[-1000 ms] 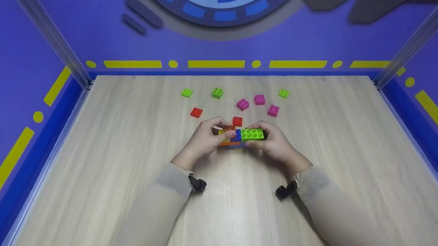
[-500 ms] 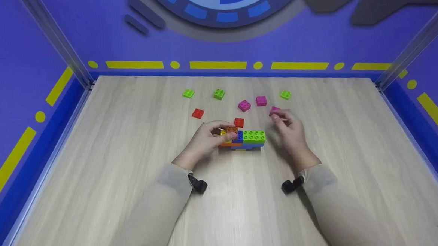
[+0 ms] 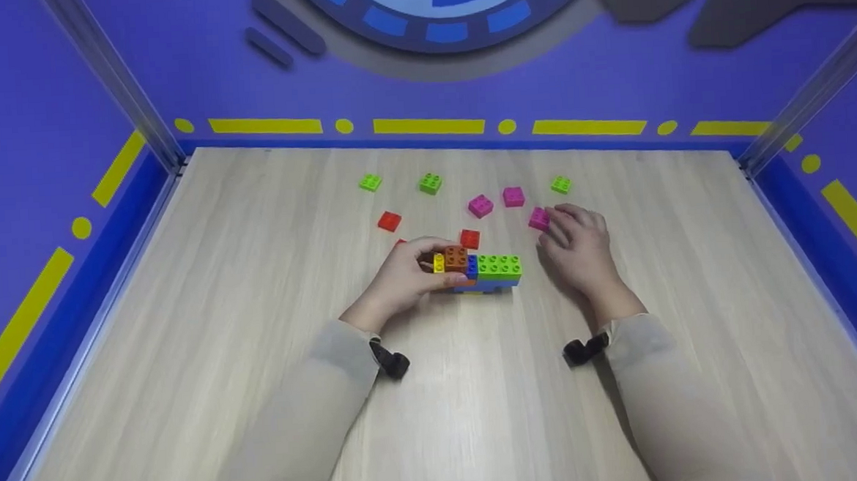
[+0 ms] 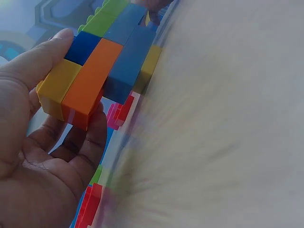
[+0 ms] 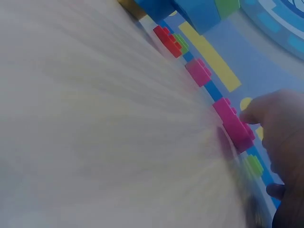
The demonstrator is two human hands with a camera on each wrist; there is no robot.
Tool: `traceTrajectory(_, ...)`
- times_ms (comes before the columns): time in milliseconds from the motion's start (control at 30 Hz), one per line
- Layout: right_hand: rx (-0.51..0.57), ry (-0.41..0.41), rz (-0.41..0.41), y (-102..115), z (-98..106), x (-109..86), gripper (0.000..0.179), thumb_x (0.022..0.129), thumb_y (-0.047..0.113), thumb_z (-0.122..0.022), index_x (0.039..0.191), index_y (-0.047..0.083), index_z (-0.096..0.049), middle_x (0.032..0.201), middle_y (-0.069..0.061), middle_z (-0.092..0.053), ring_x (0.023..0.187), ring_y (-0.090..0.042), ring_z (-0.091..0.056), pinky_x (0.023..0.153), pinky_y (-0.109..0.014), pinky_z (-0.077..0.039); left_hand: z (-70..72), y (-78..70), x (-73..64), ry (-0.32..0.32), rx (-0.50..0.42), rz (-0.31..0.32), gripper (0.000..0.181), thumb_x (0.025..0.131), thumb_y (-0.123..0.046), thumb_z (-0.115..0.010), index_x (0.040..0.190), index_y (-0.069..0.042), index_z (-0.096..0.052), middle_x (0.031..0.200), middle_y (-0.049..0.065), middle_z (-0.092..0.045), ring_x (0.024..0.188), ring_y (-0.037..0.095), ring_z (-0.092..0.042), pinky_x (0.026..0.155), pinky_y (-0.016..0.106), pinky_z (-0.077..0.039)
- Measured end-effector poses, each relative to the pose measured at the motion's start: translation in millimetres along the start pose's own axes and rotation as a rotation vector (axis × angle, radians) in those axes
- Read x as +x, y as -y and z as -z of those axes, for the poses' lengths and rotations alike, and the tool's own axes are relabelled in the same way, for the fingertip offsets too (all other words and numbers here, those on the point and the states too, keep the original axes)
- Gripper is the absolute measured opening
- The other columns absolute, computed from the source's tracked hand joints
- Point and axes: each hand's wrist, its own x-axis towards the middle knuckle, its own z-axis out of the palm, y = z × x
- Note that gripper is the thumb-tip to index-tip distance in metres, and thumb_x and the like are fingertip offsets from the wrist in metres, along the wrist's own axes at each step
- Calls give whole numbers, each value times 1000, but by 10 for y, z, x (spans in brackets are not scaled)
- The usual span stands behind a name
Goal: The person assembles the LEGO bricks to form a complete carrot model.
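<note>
My left hand (image 3: 400,277) grips the left end of a stack of toy building bricks (image 3: 499,267), thumb in front and fingers behind. The stack joins lime green, blue, brown, yellow and orange bricks. In the left wrist view its orange brick (image 4: 92,78) faces the camera, with the thumb across the dark blue one. My right hand (image 3: 583,251) hovers to the right of the stack with loosely bent fingers. Its fingertips are right at the side of a magenta brick (image 3: 538,219) on the table. Nothing shows in its grasp.
Two more magenta bricks (image 3: 480,206) lie behind the stack. Red bricks (image 3: 389,221) are near the left hand, one partly hidden by it. Several lime green bricks (image 3: 431,184) stand farther back. Blue panels (image 3: 406,88) wall in the wooden table (image 3: 266,227).
My right hand has let go of the stack's green end, reached to the nearest magenta brick, then shifted right with its fingers spreading. My left hand keeps its grip on the stack.
</note>
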Motion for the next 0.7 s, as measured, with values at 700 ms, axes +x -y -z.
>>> traceTrajectory(700, 99, -43, -74, 76, 10, -28, 37, 105, 23, -83, 138, 7, -75, 141, -18, -73, 140, -40, -65, 124, -58, -50, -4, -12, -5, -3, -17, 19, 55, 93, -33, -96, 142, -20, -77, 136, 5, -76, 122, 24, -69, 106, 34, -58)
